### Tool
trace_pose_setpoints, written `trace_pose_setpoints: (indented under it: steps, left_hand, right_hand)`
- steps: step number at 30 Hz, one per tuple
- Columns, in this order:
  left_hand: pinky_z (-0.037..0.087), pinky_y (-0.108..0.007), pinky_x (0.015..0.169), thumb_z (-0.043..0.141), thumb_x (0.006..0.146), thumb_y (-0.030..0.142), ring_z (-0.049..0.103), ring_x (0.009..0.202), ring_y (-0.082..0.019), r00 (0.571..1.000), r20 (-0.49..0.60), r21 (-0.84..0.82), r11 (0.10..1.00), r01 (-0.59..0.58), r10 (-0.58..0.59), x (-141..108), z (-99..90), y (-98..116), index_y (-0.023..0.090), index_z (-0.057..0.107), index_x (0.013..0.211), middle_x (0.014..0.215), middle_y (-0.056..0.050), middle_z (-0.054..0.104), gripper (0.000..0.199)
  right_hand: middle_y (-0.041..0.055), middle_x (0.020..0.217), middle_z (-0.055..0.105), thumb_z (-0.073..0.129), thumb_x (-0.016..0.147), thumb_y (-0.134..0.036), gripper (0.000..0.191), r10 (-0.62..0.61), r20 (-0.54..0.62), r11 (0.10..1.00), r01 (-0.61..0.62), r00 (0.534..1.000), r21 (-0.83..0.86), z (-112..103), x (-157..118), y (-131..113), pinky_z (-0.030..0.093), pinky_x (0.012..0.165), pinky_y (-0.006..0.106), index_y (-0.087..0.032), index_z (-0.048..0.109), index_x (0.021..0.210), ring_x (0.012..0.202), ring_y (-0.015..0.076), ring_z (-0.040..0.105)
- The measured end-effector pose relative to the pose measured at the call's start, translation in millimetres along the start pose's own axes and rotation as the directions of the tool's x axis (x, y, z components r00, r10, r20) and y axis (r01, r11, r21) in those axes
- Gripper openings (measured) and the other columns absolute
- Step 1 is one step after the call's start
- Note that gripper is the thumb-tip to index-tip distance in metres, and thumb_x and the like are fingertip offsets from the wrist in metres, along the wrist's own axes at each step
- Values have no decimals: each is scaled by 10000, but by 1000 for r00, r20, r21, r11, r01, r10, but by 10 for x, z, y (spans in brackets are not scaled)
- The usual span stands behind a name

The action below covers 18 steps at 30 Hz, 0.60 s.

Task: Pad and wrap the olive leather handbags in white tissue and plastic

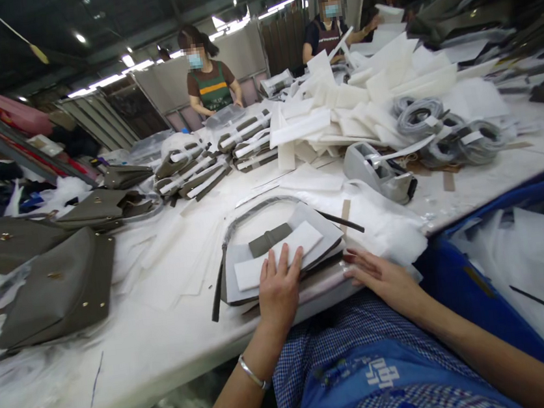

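In front of me at the table's near edge lies a dark grey-green handbag [270, 238], with pale sheets on top of it. Its strap [272, 204], partly wrapped in clear film, arches over the far side. My left hand [280, 285] rests flat with fingers spread on a white foam sheet [300, 239] on the bag. At the bag's right corner is my right hand [376, 277], fingers stretched out and apart; whether its fingertips touch the bag I cannot tell.
Finished-looking grey-green bags [60, 287] lie at the left. Wrapped bags [199, 166] and a heap of white foam sheets [359, 102] stand farther back. A tape dispenser [379, 172] and tape rolls [460, 133] are at right, above a blue bin [460, 300]. Co-workers [212, 83] stand across.
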<state>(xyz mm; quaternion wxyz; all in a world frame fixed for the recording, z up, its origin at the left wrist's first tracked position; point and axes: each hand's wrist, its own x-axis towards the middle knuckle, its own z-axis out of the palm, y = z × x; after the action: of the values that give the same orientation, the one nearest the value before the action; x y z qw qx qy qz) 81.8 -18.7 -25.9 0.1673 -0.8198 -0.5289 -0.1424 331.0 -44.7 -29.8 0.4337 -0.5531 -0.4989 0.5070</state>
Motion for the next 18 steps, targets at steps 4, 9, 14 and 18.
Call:
trace_pose_setpoints:
  steps: [4,9,14,18]
  left_hand:
    - [468,-477,1060,573,951,303,481,1342,-363,1000,-26,4,1000,-9,9,2,-4,-2,309,429,1483,1528,-42,453,551]
    - [482,-458,1049,588,945,316,509,1319,-356,996,-90,-8,1000,-4,3,-29,-34,-45,283,449,1472,1503,-52,488,546]
    - [461,-442,1075,565,957,269,461,1372,-325,985,-175,-58,998,-4,-7,-109,-18,-102,266,410,1492,1518,-75,465,558]
    - [419,-474,1103,577,946,264,378,1428,-336,978,-206,-74,997,12,-27,-170,-15,-81,227,298,1542,1554,-126,400,659]
  right_hand:
    - [94,1335,631,769,785,-362,672,199,31,892,-194,980,409,74,45,-130,514,1075,420,-224,510,1389,1150,252,654]
    - [69,1067,702,748,766,-262,275,244,149,821,-286,958,495,112,136,-268,482,1095,384,-204,687,1028,1110,228,645]
    - [9,1081,683,726,681,-141,402,135,130,807,-186,982,561,320,150,-401,486,1046,347,-259,627,1052,1089,184,637]
    - [-4,1015,700,683,629,-115,416,115,104,705,-155,988,692,556,154,-504,529,962,373,-248,582,1011,1000,197,669]
